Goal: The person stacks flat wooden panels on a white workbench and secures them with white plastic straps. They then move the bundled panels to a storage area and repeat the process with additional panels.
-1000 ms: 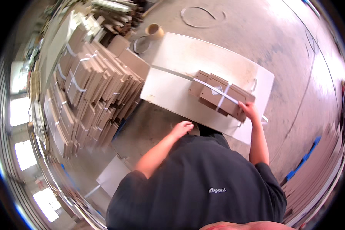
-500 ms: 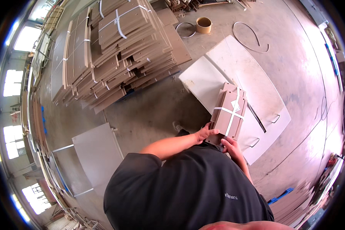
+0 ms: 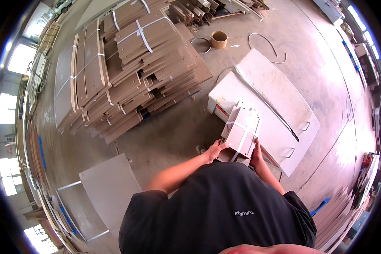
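A bundle of pinkish-brown panels (image 3: 235,139), with holes near its corners and crossed white straps around it, is between my hands at the near left edge of a white-topped work surface (image 3: 285,91). My left hand (image 3: 215,151) grips its near left side, thumb on top. At its right side, my right hand (image 3: 257,155) presses with fingers along the edge; its lower part is partly hidden by my shirt. Whether the bundle still touches the surface, I cannot tell. A long dark strip (image 3: 279,119) lies on the top, right of the bundle.
Large strapped stacks of brown panels (image 3: 156,55) fill the far left. A cardboard-coloured ring (image 3: 219,40), a thin hoop (image 3: 200,45) and a curved strip (image 3: 264,47) lie beyond the work surface. Two metal handles (image 3: 289,153) stick up at its right. Left of me is a grey sheet (image 3: 108,180).
The bundle has moved nearer and slightly left, and is now tilted differently. My right hand has gone from its near end to its right side. My left hand keeps its hold.
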`<state>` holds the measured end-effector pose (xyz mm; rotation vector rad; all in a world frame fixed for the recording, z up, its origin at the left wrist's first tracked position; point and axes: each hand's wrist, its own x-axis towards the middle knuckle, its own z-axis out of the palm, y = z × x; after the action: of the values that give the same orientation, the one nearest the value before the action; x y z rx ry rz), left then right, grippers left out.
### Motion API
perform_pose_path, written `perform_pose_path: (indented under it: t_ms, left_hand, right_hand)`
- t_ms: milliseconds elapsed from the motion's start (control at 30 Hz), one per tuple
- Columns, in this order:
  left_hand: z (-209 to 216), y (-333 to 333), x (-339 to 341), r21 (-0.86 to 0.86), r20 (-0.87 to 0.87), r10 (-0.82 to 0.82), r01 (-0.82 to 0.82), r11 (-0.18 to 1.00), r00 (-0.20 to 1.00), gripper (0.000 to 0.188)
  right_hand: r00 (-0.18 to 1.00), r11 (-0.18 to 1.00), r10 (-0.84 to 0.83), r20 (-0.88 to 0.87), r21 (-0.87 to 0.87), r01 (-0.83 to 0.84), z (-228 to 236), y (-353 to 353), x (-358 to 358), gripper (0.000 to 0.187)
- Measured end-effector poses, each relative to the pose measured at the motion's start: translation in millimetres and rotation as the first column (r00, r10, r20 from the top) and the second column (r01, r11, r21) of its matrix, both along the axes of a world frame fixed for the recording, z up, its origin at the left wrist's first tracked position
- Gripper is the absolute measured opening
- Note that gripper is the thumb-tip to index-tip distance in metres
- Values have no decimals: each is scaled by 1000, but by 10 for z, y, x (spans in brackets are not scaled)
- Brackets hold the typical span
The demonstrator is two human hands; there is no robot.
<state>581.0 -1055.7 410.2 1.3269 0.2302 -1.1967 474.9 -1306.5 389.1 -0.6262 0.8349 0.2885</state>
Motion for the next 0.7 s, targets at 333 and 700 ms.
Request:
perform_pose_path:
  t_ms: [333, 700]
  left_hand:
    - [172, 365, 608, -340, 13, 98, -88, 936, 995, 80]
    - [-67, -240, 1574, -175, -447, 590, -712, 679, 672, 21]
  right_hand:
    - [982, 992, -123, 145, -8, 126, 105, 236, 849, 85]
    - [945, 997, 2, 326, -74, 24, 248, -239, 2687, 60]
